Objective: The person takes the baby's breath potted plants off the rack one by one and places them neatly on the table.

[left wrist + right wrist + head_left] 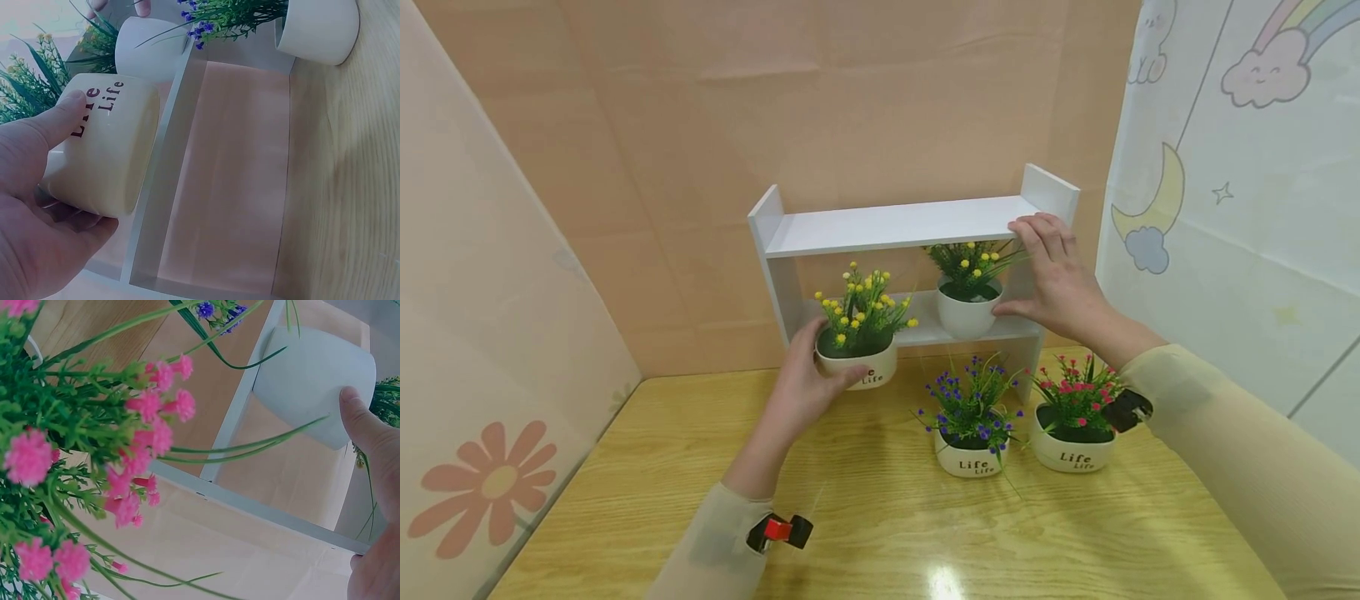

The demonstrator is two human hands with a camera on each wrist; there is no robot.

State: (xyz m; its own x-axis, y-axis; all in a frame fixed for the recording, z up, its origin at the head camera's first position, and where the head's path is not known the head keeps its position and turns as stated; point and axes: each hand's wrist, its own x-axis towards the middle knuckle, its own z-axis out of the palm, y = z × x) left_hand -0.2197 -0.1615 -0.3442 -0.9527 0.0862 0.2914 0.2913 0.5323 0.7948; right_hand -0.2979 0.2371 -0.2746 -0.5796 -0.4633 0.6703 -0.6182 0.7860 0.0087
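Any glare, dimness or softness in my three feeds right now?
Head: glare on the table near the bottom edge; left wrist: dim, washed out top-left, small lettering on the held pot legible; right wrist: hazy, pink flowers slightly soft.

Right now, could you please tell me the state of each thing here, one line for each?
White rack: standing on table
Left yellow-flower pot: held, roughly upright
Right yellow-flower pot: upright on rack
Purple-flower pot: upright on table
Pink-flower pot: upright on table
Left hand: gripping left pot
Right hand: thumb touching right yellow-flower pot
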